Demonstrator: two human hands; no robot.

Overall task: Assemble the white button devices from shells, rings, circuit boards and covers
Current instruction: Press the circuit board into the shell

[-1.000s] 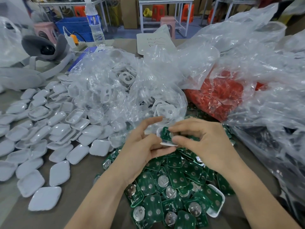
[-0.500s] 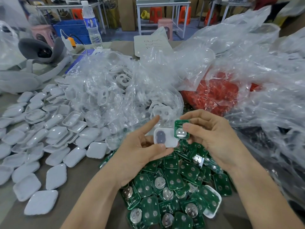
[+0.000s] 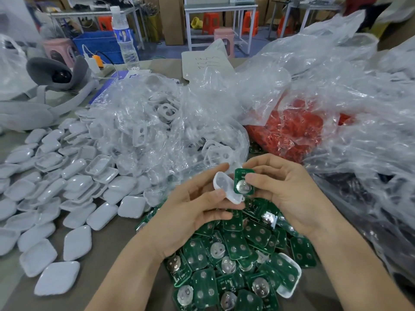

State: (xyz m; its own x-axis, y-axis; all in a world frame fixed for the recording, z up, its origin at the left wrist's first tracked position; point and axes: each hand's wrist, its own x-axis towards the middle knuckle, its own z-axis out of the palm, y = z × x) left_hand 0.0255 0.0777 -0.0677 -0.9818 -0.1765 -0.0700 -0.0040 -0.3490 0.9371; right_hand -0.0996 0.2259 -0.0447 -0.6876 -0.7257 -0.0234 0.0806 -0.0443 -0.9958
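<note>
Surface: grey-brown worktable (image 3: 107, 254) in a workshop, crowded with loose parts and plastic bags.
Board heap: green rectangular circuit boards (image 3: 233, 254) with round silver battery clips lie piled at 6 o'clock, under both wrists. A white plastic tray piece (image 3: 289, 288) lies among them at 5 o'clock.
Left hand (image 3: 190, 212): raised over the heap, thumb and fingertips pinching a white rounded plastic shell (image 3: 222, 187), hollow side toward the camera.
Right hand (image 3: 289, 198): thumb and forefinger pinching one green circuit board with a silver coin-cell clip (image 3: 243, 182), held against the shell's 3 o'clock edge.
Covers: white glossy diamond-shaped plastic covers (image 3: 56, 187) spread from 7 to 10 o'clock, some dome up, some hollow up.
Ring bag: crumpled clear plastic bag of white two-holed frames (image 3: 161, 131) sits at 11 o'clock, just beyond the hands.
Red bag: clear bag of red plastic parts (image 3: 296, 131) at 1 o'clock.
Right side: large clear plastic sacks (image 3: 363, 135) at 2 to 3 o'clock; their contents cannot be told.
Far edge: grey padded headset (image 3: 60, 75) at 10 o'clock, clear water bottle with a blue label (image 3: 124, 39) at 11, white handwritten paper sheet (image 3: 206, 63) at 12.
</note>
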